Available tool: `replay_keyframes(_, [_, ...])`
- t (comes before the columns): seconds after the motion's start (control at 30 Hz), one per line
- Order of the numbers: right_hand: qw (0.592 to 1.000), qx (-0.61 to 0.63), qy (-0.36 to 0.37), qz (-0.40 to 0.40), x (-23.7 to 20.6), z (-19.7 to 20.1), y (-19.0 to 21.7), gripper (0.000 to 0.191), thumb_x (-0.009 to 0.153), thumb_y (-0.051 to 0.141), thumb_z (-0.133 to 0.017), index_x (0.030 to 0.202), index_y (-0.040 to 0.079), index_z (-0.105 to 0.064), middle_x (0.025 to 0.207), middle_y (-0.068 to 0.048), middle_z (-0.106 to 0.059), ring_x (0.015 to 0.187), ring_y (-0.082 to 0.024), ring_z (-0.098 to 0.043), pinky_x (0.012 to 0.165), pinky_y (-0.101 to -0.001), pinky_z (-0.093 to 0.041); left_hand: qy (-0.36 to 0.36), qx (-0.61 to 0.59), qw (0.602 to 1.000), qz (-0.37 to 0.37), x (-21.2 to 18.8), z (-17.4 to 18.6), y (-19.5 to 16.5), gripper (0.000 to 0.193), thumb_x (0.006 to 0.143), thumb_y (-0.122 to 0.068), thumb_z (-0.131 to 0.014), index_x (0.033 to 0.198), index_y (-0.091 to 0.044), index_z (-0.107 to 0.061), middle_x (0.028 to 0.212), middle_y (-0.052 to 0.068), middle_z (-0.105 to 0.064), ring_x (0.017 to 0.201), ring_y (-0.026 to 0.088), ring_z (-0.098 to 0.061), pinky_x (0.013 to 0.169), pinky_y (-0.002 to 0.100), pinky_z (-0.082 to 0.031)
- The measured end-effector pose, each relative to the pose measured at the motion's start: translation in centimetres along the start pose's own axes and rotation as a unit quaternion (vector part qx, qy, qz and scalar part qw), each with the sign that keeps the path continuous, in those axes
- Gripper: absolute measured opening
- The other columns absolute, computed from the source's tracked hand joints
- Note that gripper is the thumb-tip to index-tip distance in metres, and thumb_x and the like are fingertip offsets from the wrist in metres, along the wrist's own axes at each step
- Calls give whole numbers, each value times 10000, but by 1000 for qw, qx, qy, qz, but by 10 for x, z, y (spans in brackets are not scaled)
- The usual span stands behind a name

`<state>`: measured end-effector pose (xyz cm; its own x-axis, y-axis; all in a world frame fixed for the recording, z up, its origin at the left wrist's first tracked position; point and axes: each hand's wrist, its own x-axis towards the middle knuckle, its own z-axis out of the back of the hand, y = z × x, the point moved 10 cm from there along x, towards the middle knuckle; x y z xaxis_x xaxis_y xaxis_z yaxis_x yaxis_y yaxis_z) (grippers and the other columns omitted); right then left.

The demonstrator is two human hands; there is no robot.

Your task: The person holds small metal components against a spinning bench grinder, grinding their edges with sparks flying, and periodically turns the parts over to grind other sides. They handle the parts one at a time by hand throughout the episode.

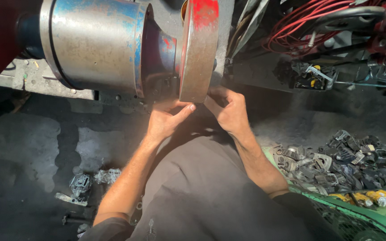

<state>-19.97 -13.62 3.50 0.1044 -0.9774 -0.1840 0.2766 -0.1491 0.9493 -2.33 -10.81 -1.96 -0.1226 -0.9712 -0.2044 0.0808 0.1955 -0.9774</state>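
Head view looks down on two bare hands raised to a grinding wheel (198,49), a thick worn disc with red paint on its upper face, standing at the upper middle of the frame. To its left sits the machine's motor housing (97,42), a grey-blue metal drum scuffed with rust.

Left hand (164,121) is just below the wheel's lower edge, its grip pinched, thumb stretched toward the other hand. Right hand (229,109) meets it from the right, fingers curled tight at the wheel's bottom corner. Both seem to clasp a small piece between them against the wheel, but that piece is hidden by the fingers, so what it is cannot be told.

At the lower right, a green mesh basket (358,214) has a heap of small grey metal castings (340,160) beside its rim. A few similar castings (88,183) lie on the dark floor at the lower left. Red wires (300,27) loop at the upper right.
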Motion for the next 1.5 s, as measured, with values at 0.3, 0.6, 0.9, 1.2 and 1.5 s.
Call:
replay_keyframes(0.3, [991,129,-11,-46,-5,-7,-23,205,963,101,-729,1123,-27,-729,1008,-58,-766,919,-106,-714,838,-263,-570,30,5,999,-20,10,5,-21,226,923,-216,-781,1035,-20,-791,906,42,-778,823,93,-671,742,274,-543])
replay_keyframes(0.6, [967,235,91,23,-26,-14,-37,75,1028,54,-661,1052,-17,-656,998,-18,-654,954,-100,-638,876,-264,-520,-19,237,929,-284,-46,8,-135,156,834,-114,-838,926,-21,-753,825,94,-664,762,278,-633,689,364,-527])
replay_keyframes(0.9, [994,108,5,-20,-17,0,-35,54,974,25,-689,1001,-21,-693,936,-31,-708,902,-89,-656,828,-255,-526,-14,21,998,-56,-20,-7,-46,167,915,-178,-784,1009,-40,-770,935,33,-762,871,120,-699,770,271,-558])
replay_keyframes(1.2, [996,75,-11,-44,-6,-4,-26,139,948,81,-728,1044,-19,-741,941,-22,-739,878,-67,-654,784,-240,-523,-6,-67,998,9,-8,-11,6,204,928,-206,-779,1026,-27,-786,946,18,-772,882,76,-668,797,254,-538])
replay_keyframes(1.5, [991,115,-32,-56,-7,-5,-25,184,948,92,-736,1077,-39,-741,977,-56,-765,887,-89,-695,800,-250,-558,22,-41,998,41,3,-1,12,242,922,-230,-783,1038,-18,-791,927,32,-772,857,85,-670,770,268,-540])
